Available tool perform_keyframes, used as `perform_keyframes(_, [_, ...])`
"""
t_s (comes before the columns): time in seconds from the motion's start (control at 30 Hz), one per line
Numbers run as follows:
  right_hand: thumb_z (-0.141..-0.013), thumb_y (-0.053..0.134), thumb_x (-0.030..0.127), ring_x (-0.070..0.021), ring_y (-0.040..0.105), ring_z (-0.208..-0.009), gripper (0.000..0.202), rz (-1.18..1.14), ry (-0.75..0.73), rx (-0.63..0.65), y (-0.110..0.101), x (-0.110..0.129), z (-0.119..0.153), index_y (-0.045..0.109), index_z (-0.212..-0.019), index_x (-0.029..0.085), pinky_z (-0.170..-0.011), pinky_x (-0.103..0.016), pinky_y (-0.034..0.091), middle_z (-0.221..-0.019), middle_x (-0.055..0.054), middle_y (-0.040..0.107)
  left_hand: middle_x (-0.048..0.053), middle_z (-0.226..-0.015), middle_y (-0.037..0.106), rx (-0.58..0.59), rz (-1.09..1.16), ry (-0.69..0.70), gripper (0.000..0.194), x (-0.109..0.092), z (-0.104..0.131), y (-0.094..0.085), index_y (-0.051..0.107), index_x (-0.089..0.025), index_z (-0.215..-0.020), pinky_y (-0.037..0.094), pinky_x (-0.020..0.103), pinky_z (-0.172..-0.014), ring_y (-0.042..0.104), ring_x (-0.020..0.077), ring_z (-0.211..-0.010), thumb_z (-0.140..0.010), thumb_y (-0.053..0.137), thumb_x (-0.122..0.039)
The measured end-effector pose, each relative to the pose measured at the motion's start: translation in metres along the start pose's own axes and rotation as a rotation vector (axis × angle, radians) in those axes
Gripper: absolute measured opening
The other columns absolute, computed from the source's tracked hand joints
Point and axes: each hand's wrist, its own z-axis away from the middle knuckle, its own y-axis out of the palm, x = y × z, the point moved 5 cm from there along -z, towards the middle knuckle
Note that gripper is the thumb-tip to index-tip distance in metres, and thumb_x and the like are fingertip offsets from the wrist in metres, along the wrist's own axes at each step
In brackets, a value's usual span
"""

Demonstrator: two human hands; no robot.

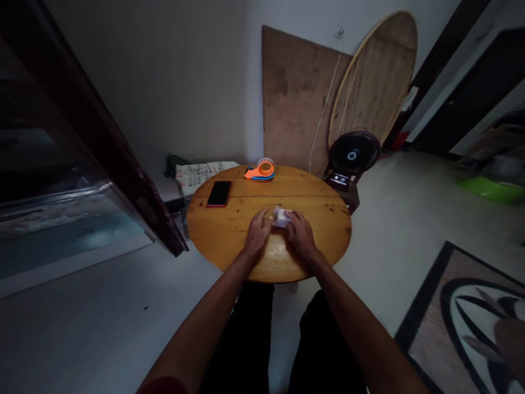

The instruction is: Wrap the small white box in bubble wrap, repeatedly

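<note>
A small whitish packet [282,218], with a clear, shiny-looking left end, lies between my hands over the near half of the round wooden table [229,241]. My right hand [300,231] grips it from the right, fingers bent over its top and edge. At its left end is my left hand [258,231], fingers curled and thumb against the wrapping. What exactly is inside the packet cannot be made out. Beyond the hands, an orange and blue tape dispenser [262,170] with a tape roll sits near the far rim. A dark-screened phone [219,193] with a red edge rests at the left.
A black round fan [353,156] stands just past the table's right rim. Behind lean a brown board [297,93] and a round wooden top [375,82] against the wall. A printed white sack [200,174] is at the back left, near a dark frame [139,197].
</note>
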Motion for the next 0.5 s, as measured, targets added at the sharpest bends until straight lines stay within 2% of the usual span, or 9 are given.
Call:
perform_keyframes(0.17, [-0.094,0.042,0.024,-0.0280,0.054,-0.121,0.041,0.080,0.026,0.045,-0.003,-0.003,-0.001,0.058,-0.132,0.018,-0.102,-0.045,0.043,-0.136,-0.015,0.054,0.010,-0.144,0.050,0.105,-0.153,0.132,0.046,-0.011,0.004,0.006,0.057,-0.019,-0.134,0.031,0.043,-0.117,0.040,0.0236,-0.137,-0.089,0.052,-0.024])
perform_keyframes(0.23, [-0.095,0.043,0.026,-0.0279,0.051,-0.125,0.042,0.061,0.009,0.038,-0.003,-0.003,0.000,0.057,-0.134,0.018,-0.104,-0.045,0.041,-0.140,-0.015,0.051,0.010,-0.143,0.051,0.139,-0.198,0.167,0.043,-0.014,0.006,0.007,0.060,-0.019,-0.131,0.030,0.045,-0.117,0.039,0.0245,-0.138,-0.089,0.051,-0.025])
perform_keyframes(0.37, [-0.094,0.047,0.031,-0.0292,0.043,-0.133,0.042,0.048,-0.004,-0.008,-0.003,-0.005,0.004,0.057,-0.133,0.019,-0.108,-0.047,0.037,-0.147,-0.015,0.044,0.009,-0.139,0.055,0.138,-0.241,0.212,0.040,-0.016,0.007,0.006,0.063,-0.020,-0.128,0.033,0.046,-0.115,0.042,0.0247,-0.135,-0.090,0.050,-0.025])
perform_keyframes(0.5, [-0.093,0.049,0.028,-0.0284,0.042,-0.134,0.042,0.084,-0.032,-0.030,-0.001,-0.006,0.005,0.058,-0.133,0.018,-0.108,-0.046,0.034,-0.146,-0.016,0.045,0.011,-0.140,0.053,0.122,-0.249,0.206,0.040,-0.012,0.006,0.007,0.063,-0.019,-0.127,0.036,0.046,-0.113,0.043,0.0253,-0.134,-0.089,0.051,-0.025])
